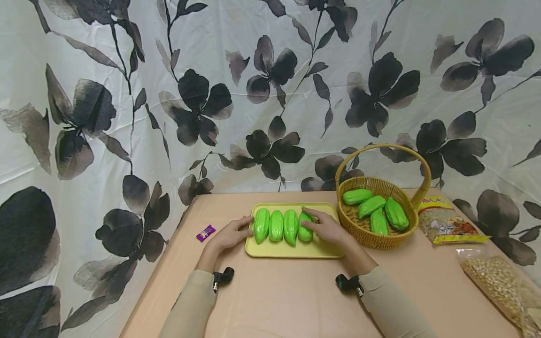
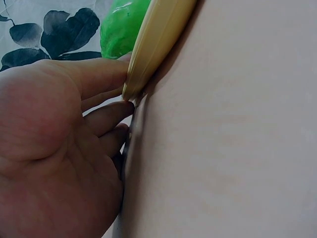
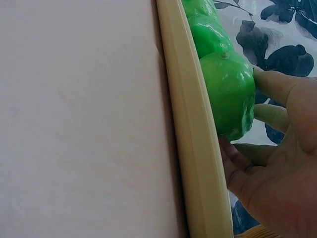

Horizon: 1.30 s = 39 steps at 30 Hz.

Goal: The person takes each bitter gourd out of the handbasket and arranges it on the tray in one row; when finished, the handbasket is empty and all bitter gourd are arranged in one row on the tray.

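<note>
Four glossy green gourd-shaped vegetables (image 1: 276, 226) lie side by side, lengthwise away from me, on a yellow tray (image 1: 291, 252). My right hand (image 1: 326, 227) holds the rightmost green gourd (image 1: 304, 231); in the right wrist view its fingers are spread around that gourd's (image 3: 228, 94) rounded near end. At the tray's left end, my left hand (image 1: 228, 234) grips the edge. In the left wrist view, digits touch the tray (image 2: 158, 44) at its rim and low side, near a gourd (image 2: 121, 29). Some fingertips are hidden there.
A wicker basket (image 1: 367, 239) with a tall handle holds several more green gourds, right of the tray. A yellow-labelled food bag (image 1: 450, 220) and a clear bag of pale kernels (image 1: 498, 286) lie farther right. A small purple wrapped candy (image 1: 205, 233) lies left.
</note>
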Available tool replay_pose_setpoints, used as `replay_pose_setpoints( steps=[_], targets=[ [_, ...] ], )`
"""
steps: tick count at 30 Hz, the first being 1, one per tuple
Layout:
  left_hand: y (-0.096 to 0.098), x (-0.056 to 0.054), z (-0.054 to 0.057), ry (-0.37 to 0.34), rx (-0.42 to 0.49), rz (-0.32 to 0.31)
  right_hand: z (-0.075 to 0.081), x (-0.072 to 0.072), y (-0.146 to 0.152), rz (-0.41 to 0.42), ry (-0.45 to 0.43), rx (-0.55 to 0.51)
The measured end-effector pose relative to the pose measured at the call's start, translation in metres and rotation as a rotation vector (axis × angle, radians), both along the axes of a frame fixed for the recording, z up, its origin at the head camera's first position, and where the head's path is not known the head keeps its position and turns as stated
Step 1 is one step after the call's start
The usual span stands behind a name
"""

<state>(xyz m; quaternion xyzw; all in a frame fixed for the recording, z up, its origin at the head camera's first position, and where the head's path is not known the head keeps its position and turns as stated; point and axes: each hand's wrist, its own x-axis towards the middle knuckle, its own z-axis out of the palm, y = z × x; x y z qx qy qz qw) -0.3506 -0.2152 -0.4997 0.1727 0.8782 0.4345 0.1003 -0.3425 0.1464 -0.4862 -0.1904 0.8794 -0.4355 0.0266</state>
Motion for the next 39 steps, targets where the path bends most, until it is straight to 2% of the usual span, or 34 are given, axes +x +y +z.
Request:
replay_pose_setpoints(
  steps=[8,13,29,36,39],
  targets=[
    [-0.0007,-0.0008,-0.0015,-0.005,0.005,0.003,-0.0036,-0.0019,-0.0010,0.033,-0.054,-0.108],
    [-0.0010,-0.0019,-0.0027,0.003,-0.003,0.006,-0.0041,-0.0021,-0.0010,0.028,-0.075,-0.129],
    [-0.0009,-0.0029,-0.0031,-0.003,0.005,-0.004,-0.0023,-0.0007,0.0017,0.030,-0.047,-0.090],
    [-0.0011,-0.0030,-0.0031,-0.005,0.008,0.001,-0.0030,-0.0015,0.0010,0.029,-0.067,-0.102],
    [-0.0009,-0.0026,-0.0024,-0.002,0.008,-0.001,-0.0037,-0.0033,0.0017,0.030,-0.033,-0.065]
  ],
)
